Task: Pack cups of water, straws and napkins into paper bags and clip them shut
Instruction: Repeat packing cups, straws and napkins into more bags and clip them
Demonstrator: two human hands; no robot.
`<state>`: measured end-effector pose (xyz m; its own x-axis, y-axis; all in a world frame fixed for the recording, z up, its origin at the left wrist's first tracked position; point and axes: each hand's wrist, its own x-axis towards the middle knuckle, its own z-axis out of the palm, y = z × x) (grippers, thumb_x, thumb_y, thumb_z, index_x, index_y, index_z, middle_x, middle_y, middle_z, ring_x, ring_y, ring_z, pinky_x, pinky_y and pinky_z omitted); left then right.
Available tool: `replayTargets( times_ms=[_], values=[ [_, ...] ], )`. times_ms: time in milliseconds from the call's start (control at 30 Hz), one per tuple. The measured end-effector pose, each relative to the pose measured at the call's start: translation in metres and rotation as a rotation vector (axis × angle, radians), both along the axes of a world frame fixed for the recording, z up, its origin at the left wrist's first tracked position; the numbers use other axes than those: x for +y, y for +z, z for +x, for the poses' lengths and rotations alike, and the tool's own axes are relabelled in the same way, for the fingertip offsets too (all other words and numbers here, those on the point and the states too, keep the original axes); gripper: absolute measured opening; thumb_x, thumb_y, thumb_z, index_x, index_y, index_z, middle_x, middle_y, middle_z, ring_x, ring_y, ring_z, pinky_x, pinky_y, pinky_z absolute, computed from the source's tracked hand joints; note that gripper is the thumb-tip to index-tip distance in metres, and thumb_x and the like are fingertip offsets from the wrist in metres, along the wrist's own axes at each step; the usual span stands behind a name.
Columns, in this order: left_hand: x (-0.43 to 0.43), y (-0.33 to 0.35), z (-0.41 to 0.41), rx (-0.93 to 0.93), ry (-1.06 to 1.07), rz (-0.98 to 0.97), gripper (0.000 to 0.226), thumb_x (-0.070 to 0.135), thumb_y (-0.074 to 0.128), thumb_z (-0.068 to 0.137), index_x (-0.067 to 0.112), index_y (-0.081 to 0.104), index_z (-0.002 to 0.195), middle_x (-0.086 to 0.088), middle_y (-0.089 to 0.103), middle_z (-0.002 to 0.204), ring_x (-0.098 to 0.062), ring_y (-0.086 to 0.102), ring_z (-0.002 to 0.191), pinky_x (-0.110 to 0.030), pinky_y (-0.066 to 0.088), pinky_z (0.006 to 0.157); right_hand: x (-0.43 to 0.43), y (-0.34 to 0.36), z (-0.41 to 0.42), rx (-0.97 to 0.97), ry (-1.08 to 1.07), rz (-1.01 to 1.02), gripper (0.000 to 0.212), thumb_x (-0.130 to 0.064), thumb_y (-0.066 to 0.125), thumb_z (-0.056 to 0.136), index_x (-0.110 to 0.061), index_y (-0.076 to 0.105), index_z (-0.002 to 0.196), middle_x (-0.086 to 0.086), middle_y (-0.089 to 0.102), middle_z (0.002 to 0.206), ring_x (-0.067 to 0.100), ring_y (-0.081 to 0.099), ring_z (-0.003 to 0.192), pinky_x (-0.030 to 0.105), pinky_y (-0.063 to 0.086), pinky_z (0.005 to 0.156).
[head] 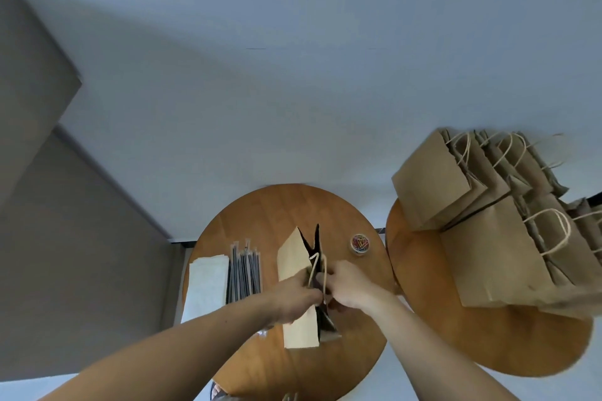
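Head cam: paper bag (291,260) is stood on round worktop (260,215), its top and handles pinched by L grip (294,298) and R grip (347,283). Straws (244,273) and napkins (205,283) are laid left of grips; clip tub (360,244) is set just beyond R grip.

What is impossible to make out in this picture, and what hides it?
Head view:
- Inside of the paper bag: dark, covered by the left hand and right hand.
- Any clip being held: hidden where the hands meet.
- Clips in the small tub: too small to count.
- Stack of bags: blurred, cut by the right edge.
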<state>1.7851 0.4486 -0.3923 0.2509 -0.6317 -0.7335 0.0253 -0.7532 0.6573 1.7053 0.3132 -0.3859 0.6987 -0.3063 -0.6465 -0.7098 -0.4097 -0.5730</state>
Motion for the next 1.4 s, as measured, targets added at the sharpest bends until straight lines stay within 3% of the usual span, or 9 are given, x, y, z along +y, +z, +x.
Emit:
replayTargets(
  times_ms=[267, 400, 533, 667, 867, 1100, 1233, 1300, 1400],
  values=[
    [0.007, -0.006, -0.011, 0.064, -0.063, -0.004, 0.088, 0.015, 0.069, 0.073, 0.031, 0.024, 0.147, 0.001, 0.056, 0.1, -0.013, 0.052, 0.078, -0.021, 0.046, 0.066, 0.012, -0.016, -0.008, -0.045, 0.074, 0.009, 0.033, -0.015, 0.042, 0.09, -0.033, 0.058, 0.067, -0.007, 0.064, 0.07, 0.019, 0.062, 0.067, 0.036, 0.051, 0.066],
    [0.01, -0.007, -0.009, 0.084, -0.139, 0.041, 0.105, 0.015, 0.067, 0.077, 0.04, 0.0, 0.155, -0.006, 0.046, 0.143, -0.021, 0.063, 0.092, -0.028, 0.057, 0.077, 0.0, -0.019, -0.014, -0.064, 0.064, 0.016, 0.032, -0.009, 0.038, 0.093, -0.023, 0.066, 0.101, 0.002, 0.07, 0.097, 0.023, 0.067, 0.088, 0.043, 0.056, 0.083],
    [0.008, -0.009, -0.014, 0.078, -0.182, 0.035, 0.112, 0.026, 0.077, 0.074, 0.04, -0.001, 0.154, -0.003, 0.05, 0.138, -0.018, 0.057, 0.101, -0.019, 0.054, 0.075, -0.006, -0.022, -0.014, -0.095, 0.073, 0.011, 0.033, -0.002, 0.039, 0.088, -0.014, 0.066, 0.103, 0.006, 0.069, 0.101, 0.025, 0.066, 0.092, 0.045, 0.055, 0.086],
    [-0.006, -0.008, -0.025, -0.259, -0.018, 0.117, 0.054, 0.048, 0.07, 0.072, 0.016, 0.057, 0.114, 0.001, 0.063, 0.089, -0.016, 0.061, 0.079, -0.026, 0.052, 0.066, -0.003, -0.024, -0.011, -0.113, 0.067, 0.115, 0.042, 0.003, 0.041, 0.086, -0.015, 0.067, 0.115, 0.001, 0.07, 0.106, 0.013, 0.065, 0.089, 0.025, 0.051, 0.075],
    [-0.014, 0.005, -0.019, -0.464, -0.115, 0.282, 0.018, 0.027, 0.052, 0.09, 0.012, 0.061, 0.096, -0.007, 0.062, 0.086, -0.024, 0.058, 0.074, -0.029, 0.046, 0.059, -0.021, -0.025, -0.011, -0.226, 0.172, -0.193, 0.035, -0.013, 0.054, 0.093, -0.025, 0.06, 0.125, -0.008, 0.065, 0.119, 0.011, 0.061, 0.109, 0.03, 0.05, 0.096],
    [-0.007, 0.014, 0.002, -0.743, -0.472, 0.267, 0.022, 0.022, 0.044, 0.091, 0.019, 0.064, 0.097, -0.002, 0.065, 0.088, -0.025, 0.066, 0.085, -0.034, 0.055, 0.073, -0.053, -0.019, 0.0, -0.483, 0.685, -0.737, 0.062, -0.017, 0.068, 0.084, -0.026, 0.046, 0.142, -0.003, 0.029, 0.157, 0.024, 0.013, 0.149, 0.048, 0.014, 0.119],
    [-0.008, 0.018, 0.021, -0.806, -0.504, 0.186, 0.022, 0.024, 0.041, 0.095, 0.022, 0.055, 0.078, 0.003, 0.052, 0.07, -0.023, 0.059, 0.074, -0.035, 0.054, 0.071, -0.061, -0.023, -0.001, -0.27, 0.826, -0.685, 0.024, -0.033, 0.055, 0.095, -0.019, 0.069, 0.108, 0.0, 0.067, 0.11, 0.022, 0.055, 0.114, 0.036, 0.038, 0.099],
    [-0.009, 0.018, 0.026, -0.781, -0.486, 0.142, 0.027, 0.028, 0.043, 0.096, 0.023, 0.051, 0.07, 0.005, 0.05, 0.067, -0.022, 0.057, 0.072, -0.033, 0.051, 0.066, -0.061, -0.025, -0.008, -0.213, 0.742, -0.58, 0.029, -0.035, 0.048, 0.1, -0.015, 0.067, 0.091, -0.001, 0.065, 0.088, 0.018, 0.057, 0.081, 0.029, 0.037, 0.069],
    [-0.009, 0.015, 0.031, -0.789, -0.428, 0.094, 0.036, 0.035, 0.05, 0.095, 0.026, 0.042, 0.061, 0.007, 0.049, 0.062, -0.017, 0.052, 0.064, -0.03, 0.042, 0.057, -0.066, -0.03, -0.018, -0.23, 0.671, -0.562, 0.032, -0.038, 0.044, 0.102, -0.016, 0.062, 0.085, -0.005, 0.062, 0.082, 0.013, 0.053, 0.072, 0.029, 0.033, 0.062]
  ],
)
